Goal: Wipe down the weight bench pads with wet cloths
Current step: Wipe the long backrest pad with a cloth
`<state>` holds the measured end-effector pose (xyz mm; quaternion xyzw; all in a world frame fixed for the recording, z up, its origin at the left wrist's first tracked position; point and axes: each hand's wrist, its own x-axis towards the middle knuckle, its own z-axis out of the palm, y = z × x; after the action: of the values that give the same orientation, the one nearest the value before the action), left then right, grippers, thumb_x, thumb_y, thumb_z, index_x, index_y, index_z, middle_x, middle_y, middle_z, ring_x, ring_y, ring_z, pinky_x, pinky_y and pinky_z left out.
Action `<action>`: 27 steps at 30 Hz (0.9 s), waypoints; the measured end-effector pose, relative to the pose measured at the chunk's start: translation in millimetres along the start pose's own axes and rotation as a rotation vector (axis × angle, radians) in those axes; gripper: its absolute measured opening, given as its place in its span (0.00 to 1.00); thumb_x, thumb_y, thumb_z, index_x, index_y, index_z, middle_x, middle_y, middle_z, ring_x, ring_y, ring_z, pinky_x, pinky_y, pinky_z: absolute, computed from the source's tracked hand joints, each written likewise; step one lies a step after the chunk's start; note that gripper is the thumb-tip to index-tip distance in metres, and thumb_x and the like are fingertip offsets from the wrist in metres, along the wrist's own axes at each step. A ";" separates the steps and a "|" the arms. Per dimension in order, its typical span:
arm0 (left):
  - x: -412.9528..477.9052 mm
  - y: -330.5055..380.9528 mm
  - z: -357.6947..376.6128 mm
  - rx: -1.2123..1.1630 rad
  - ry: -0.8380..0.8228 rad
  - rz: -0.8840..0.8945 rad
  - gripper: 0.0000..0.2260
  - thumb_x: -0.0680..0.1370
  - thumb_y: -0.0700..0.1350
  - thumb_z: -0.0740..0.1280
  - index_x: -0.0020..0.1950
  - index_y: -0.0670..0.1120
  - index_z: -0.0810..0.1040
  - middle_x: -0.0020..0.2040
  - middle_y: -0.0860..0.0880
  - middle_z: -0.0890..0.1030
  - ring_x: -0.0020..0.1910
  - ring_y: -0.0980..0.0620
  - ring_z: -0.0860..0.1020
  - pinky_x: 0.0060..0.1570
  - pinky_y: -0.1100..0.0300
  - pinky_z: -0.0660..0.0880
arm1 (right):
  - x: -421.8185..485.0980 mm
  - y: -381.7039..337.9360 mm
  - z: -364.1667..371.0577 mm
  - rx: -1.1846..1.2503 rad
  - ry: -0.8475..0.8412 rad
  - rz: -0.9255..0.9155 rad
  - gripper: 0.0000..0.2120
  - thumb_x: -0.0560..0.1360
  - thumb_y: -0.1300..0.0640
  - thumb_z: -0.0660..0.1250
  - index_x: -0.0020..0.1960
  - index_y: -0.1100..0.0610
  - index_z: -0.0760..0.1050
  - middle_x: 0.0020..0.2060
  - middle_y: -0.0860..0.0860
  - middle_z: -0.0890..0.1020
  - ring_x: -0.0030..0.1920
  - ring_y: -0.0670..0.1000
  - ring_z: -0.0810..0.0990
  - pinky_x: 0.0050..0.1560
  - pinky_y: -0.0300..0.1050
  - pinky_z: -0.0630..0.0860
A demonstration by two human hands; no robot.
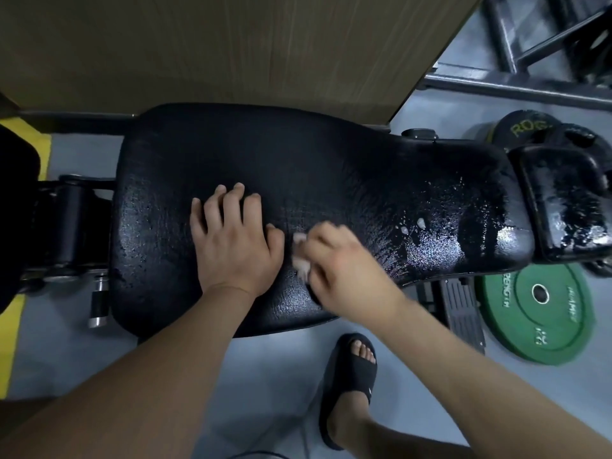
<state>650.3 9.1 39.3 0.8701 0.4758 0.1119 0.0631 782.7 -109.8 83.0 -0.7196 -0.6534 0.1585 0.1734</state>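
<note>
Here's the pale wet cloth (299, 256), bunched on the long black textured vinyl bench pad (298, 160), peeking out just left of the right hand (344, 266); that hand is blurred, its fingers seemingly curled down and clamped on the cloth. The pad's long axis runs left to right. A wet sheen (430, 246) glistens right of those fingers, while the duller stretch lies to their left, so the wiping likely heads that way; the right hand is the nearer one for it. Squarely in that path sits the left hand (235, 240), palm flat on the pad, fingers (231, 200) spread apart, holding nothing. Further right of the fingers, a smaller black pad (563, 200) shines wet; a green rubber weight plate (543, 313) lies on the floor below it, and a black slide sandal (354, 376) stands nearer the person.
</note>
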 end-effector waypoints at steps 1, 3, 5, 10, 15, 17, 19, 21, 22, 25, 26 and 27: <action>-0.6 -0.3 0.0 0.002 -0.003 -0.002 0.21 0.76 0.52 0.60 0.66 0.44 0.74 0.71 0.43 0.73 0.74 0.39 0.66 0.75 0.35 0.56 | -17.0 -6.1 -1.6 0.024 -0.038 -0.030 0.09 0.77 0.60 0.62 0.52 0.55 0.80 0.51 0.52 0.76 0.48 0.54 0.72 0.54 0.49 0.73; -0.5 0.3 -0.4 -0.004 0.003 -0.011 0.21 0.76 0.52 0.60 0.66 0.44 0.74 0.71 0.43 0.73 0.74 0.38 0.66 0.75 0.35 0.56 | -20.9 1.9 -6.9 0.027 -0.107 -0.064 0.11 0.77 0.60 0.61 0.55 0.56 0.79 0.52 0.53 0.76 0.47 0.55 0.73 0.54 0.50 0.74; 0.5 2.4 -1.0 -0.013 0.009 -0.015 0.21 0.76 0.52 0.60 0.66 0.44 0.74 0.71 0.43 0.73 0.74 0.39 0.66 0.75 0.36 0.56 | 2.5 23.6 -10.9 -0.043 -0.073 -0.036 0.14 0.75 0.58 0.58 0.55 0.57 0.79 0.52 0.55 0.76 0.47 0.59 0.75 0.53 0.55 0.75; -0.5 3.6 -1.1 -0.010 0.010 -0.005 0.21 0.76 0.52 0.60 0.66 0.44 0.75 0.71 0.43 0.73 0.74 0.39 0.66 0.76 0.36 0.56 | 26.2 39.0 -8.2 -0.095 0.133 0.170 0.17 0.73 0.58 0.55 0.53 0.57 0.80 0.51 0.55 0.77 0.45 0.61 0.75 0.52 0.57 0.76; -1.4 0.5 0.1 0.000 0.014 0.000 0.20 0.77 0.51 0.60 0.65 0.44 0.74 0.70 0.42 0.73 0.74 0.38 0.66 0.75 0.36 0.56 | -53.0 -4.9 2.4 0.035 -0.072 0.020 0.14 0.76 0.62 0.60 0.58 0.57 0.79 0.55 0.53 0.77 0.49 0.58 0.73 0.54 0.51 0.75; -1.3 1.5 -1.1 -0.006 0.016 -0.003 0.20 0.77 0.51 0.60 0.66 0.44 0.74 0.71 0.42 0.73 0.74 0.38 0.66 0.75 0.35 0.56 | -44.5 9.5 -5.6 0.007 -0.102 0.005 0.14 0.75 0.62 0.60 0.57 0.57 0.79 0.55 0.54 0.77 0.48 0.58 0.74 0.53 0.54 0.76; 0.2 3.0 -2.2 -0.015 0.009 -0.003 0.20 0.77 0.51 0.60 0.66 0.44 0.74 0.71 0.42 0.73 0.74 0.38 0.66 0.75 0.35 0.56 | -17.0 33.5 -13.2 -0.063 -0.011 0.085 0.15 0.75 0.59 0.57 0.55 0.57 0.79 0.53 0.56 0.77 0.47 0.61 0.75 0.51 0.57 0.77; 0.4 2.8 -2.5 -0.019 0.006 -0.006 0.20 0.77 0.51 0.59 0.66 0.44 0.74 0.71 0.43 0.72 0.74 0.39 0.65 0.76 0.36 0.56 | 5.3 50.7 -18.3 -0.114 0.116 0.200 0.18 0.75 0.56 0.54 0.54 0.58 0.81 0.51 0.56 0.78 0.46 0.62 0.76 0.51 0.58 0.77; 0.4 2.3 -2.2 -0.019 0.009 -0.009 0.20 0.77 0.52 0.60 0.65 0.44 0.74 0.71 0.43 0.72 0.74 0.39 0.65 0.76 0.36 0.55 | 6.2 50.6 -14.9 -0.133 0.147 0.229 0.19 0.76 0.56 0.53 0.54 0.58 0.81 0.51 0.56 0.78 0.46 0.62 0.76 0.51 0.58 0.77; 0.2 1.9 -0.3 -0.020 0.010 -0.001 0.20 0.76 0.52 0.60 0.65 0.44 0.74 0.71 0.43 0.73 0.74 0.38 0.66 0.76 0.35 0.56 | -29.8 17.2 4.4 -0.124 0.130 0.205 0.15 0.77 0.58 0.56 0.54 0.59 0.80 0.52 0.56 0.78 0.45 0.61 0.74 0.48 0.56 0.76; -0.1 1.1 0.1 -0.019 0.010 -0.002 0.20 0.76 0.51 0.60 0.65 0.44 0.74 0.71 0.42 0.73 0.74 0.38 0.66 0.76 0.35 0.56 | -46.9 3.1 10.6 -0.096 0.102 0.178 0.13 0.77 0.61 0.59 0.56 0.59 0.79 0.53 0.56 0.78 0.45 0.60 0.74 0.49 0.55 0.76; -0.8 0.1 0.0 -0.015 0.009 -0.003 0.20 0.76 0.51 0.60 0.65 0.44 0.74 0.70 0.42 0.73 0.74 0.38 0.66 0.75 0.35 0.56 | -62.1 -8.5 14.2 -0.072 0.073 0.147 0.12 0.76 0.63 0.61 0.57 0.58 0.78 0.54 0.56 0.77 0.46 0.59 0.73 0.50 0.53 0.75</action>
<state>650.0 8.3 39.2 0.8685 0.4764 0.1195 0.0677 762.8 -170.3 74.3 -0.7769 -0.5972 0.1208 0.1591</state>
